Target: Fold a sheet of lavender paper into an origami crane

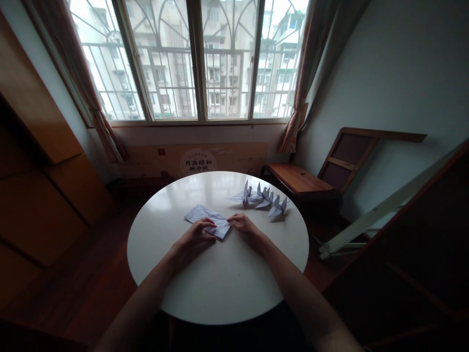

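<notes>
So the paper (200, 212) is the bit being worked on: it's lying around the middle of the round white table (227, 283), a touch toward the far side, with both hands on it. The left hand (198, 233) is curving over its near edge, fingers touching, though I can't tell if the thumb is actually gripping. The right hand (245, 226) is bunching its fingertips at the right edge and looks to be pinching it.

Progress-wise, I'd call this piece early days. It's showing creases and what looks like a folded-over band, but it's lying pretty flat, with no wings or neck poking up. Over on the far right, a little cluster of paper birds (277, 209) is sitting there looking finished, wings raised. They're overlapping, so I'm not swearing to a count. Neither hand is touching them. Going by shape, most of this paper's folding is looking undone.
</notes>
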A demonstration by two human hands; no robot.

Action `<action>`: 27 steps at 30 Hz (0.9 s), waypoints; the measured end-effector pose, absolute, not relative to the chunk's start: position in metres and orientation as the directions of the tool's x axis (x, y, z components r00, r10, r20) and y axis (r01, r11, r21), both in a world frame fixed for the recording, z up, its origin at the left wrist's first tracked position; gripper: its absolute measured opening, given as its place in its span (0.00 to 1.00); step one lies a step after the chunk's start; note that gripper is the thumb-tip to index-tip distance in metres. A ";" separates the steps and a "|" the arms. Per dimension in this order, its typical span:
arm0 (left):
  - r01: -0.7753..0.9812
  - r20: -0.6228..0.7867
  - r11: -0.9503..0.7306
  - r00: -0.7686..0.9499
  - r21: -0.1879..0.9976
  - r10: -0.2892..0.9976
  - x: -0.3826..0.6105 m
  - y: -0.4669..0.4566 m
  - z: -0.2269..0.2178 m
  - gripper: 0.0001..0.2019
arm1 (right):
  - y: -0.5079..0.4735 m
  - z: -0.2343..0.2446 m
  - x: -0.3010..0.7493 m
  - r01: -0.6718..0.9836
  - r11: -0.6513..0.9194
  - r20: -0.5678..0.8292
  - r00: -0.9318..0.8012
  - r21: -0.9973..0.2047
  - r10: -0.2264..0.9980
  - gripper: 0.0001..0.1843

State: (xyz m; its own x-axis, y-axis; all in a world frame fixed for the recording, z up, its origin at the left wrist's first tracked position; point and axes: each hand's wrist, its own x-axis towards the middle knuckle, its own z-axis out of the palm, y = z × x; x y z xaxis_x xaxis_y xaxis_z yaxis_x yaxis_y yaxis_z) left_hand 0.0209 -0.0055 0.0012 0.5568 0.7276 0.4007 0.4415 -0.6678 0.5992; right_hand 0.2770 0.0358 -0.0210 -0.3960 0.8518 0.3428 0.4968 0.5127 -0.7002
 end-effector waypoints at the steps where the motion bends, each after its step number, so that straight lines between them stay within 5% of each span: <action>1: 0.442 0.398 -0.661 0.551 0.606 0.734 0.021 -0.006 0.001 0.19 | 0.036 -0.021 0.277 0.497 0.514 0.345 -0.396 -0.699 0.851 0.11; 27: 0.516 0.360 -0.597 0.491 0.614 0.793 0.023 -0.010 0.008 0.14 | 0.032 -0.017 0.277 0.544 0.535 0.348 -0.414 -0.646 0.841 0.12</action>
